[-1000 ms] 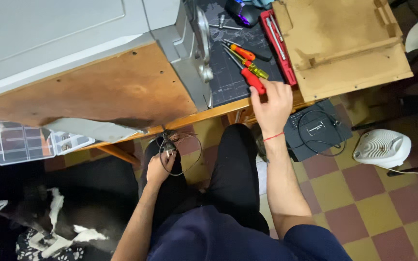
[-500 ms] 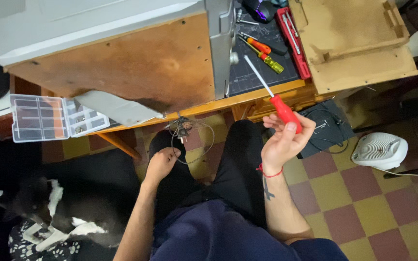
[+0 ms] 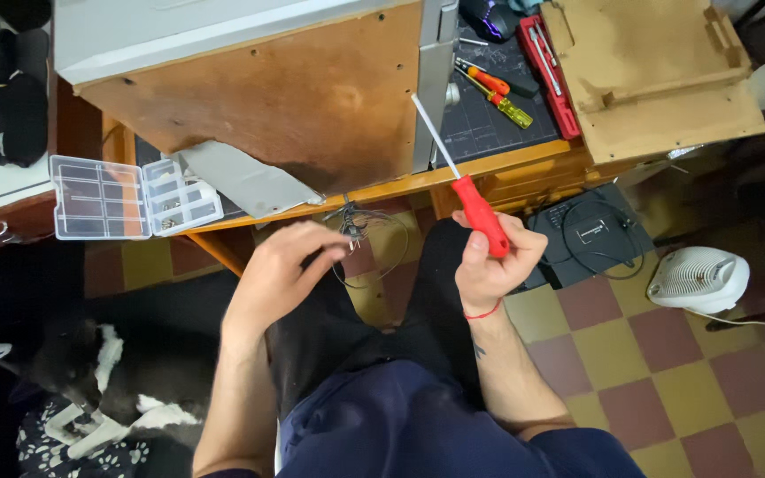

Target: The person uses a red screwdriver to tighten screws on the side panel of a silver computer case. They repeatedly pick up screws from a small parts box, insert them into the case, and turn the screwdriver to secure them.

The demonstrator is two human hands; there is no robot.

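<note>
My right hand (image 3: pixel 489 261) grips a red-handled screwdriver (image 3: pixel 478 212) over my lap, and its long metal shaft points up toward the edge of the grey appliance casing (image 3: pixel 434 84) that lies on the wooden desk (image 3: pixel 453 173). My left hand (image 3: pixel 281 270) hovers over my left knee with curled fingers. Its fingertips touch a small bundle of thin wires (image 3: pixel 354 232) hanging below the desk edge. The wooden underside (image 3: pixel 294 97) of the appliance faces me.
More screwdrivers (image 3: pixel 498 88) and a red tool case (image 3: pixel 549 66) lie on a dark mat. A wooden panel (image 3: pixel 657 71) sits at the right, a clear parts organizer (image 3: pixel 121 196) at the left. On the checkered floor are a white fan heater (image 3: pixel 697 279) and a black case (image 3: pixel 591 235). A black-and-white animal (image 3: pixel 90 363) lies at the lower left.
My right hand picked the red screwdriver off the mat and brought it down over my lap. My left hand rose from my knee toward the hanging wires.
</note>
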